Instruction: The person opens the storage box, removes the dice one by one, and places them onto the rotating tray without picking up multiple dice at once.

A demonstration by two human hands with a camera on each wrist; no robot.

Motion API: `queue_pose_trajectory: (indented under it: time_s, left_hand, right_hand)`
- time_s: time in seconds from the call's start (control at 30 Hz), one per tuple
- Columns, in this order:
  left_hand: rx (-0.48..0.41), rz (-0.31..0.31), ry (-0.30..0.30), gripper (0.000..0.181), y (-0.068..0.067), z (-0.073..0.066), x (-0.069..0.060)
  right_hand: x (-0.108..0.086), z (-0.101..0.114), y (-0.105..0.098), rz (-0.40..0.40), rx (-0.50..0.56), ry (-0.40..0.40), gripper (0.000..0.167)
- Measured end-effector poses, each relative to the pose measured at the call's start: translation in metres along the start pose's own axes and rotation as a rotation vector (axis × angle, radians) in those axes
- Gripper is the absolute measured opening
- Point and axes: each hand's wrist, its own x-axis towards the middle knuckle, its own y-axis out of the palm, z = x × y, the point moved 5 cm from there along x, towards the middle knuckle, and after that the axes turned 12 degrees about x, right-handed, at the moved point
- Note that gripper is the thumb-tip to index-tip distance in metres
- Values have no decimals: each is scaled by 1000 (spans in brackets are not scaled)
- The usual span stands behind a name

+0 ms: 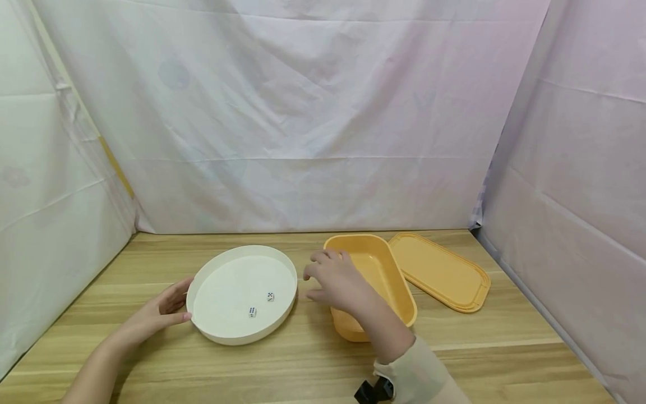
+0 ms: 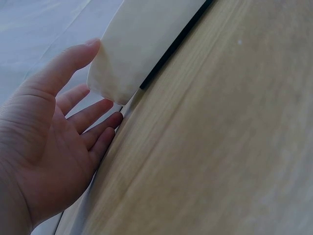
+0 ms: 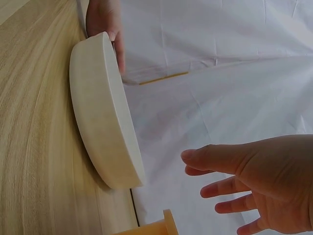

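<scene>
A round white tray [image 1: 227,280] sits on the table with two white dice inside, one die [image 1: 252,312] nearer me and another die [image 1: 270,297] to its right. My left hand [image 1: 164,311] is at the tray's left side, its thumb tip against the rim and its fingers extended along the outer wall; the left wrist view shows this hand [image 2: 58,142] with a bare palm. Between the tray and a yellow box [image 1: 404,297], my right hand [image 1: 338,280] hovers over the box's left edge. Its fingers are spread and hold nothing in the right wrist view.
A flat yellow lid [image 1: 444,275] lies to the right of the box, near its far corner. The wooden table [image 1: 282,370] is enclosed by a white cloth [image 1: 313,112] at the back and both sides. A black wrist device [image 1: 374,391] shows at my right sleeve.
</scene>
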Motion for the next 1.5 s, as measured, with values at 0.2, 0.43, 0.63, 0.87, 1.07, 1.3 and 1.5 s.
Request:
queue_pose_trajectory:
  time_s: [0.2,0.43,0.63,0.87,1.07,1.3,1.5]
  left_hand:
    - [3,1,-8,73,0,-1,-1]
    - [6,-3,-8,73,-1,-1,-1]
    - [-3,-1,-3,73,0,0,-1]
    - [3,-3,-3,74,-1,0,-1]
    - [2,4,0,73,-1,-1,0]
    - [-7,9,-4,73,-1,0,0]
    - [-11,7,-13,74,-1,0,-1]
  right_hand:
    - [-8,-7,-5,-25,4,-6,19]
    - [-19,-17,-8,-64,34,-4,18]
    - [-28,-30,-7,-82,49,23,19]
    - [-36,-45,-8,-93,88,72,20]
    - [-42,-57,-7,-92,99,116,19]
    - [-46,-67,-2,-92,73,118,14]
    - [-48,-73,4,-68,44,117,11]
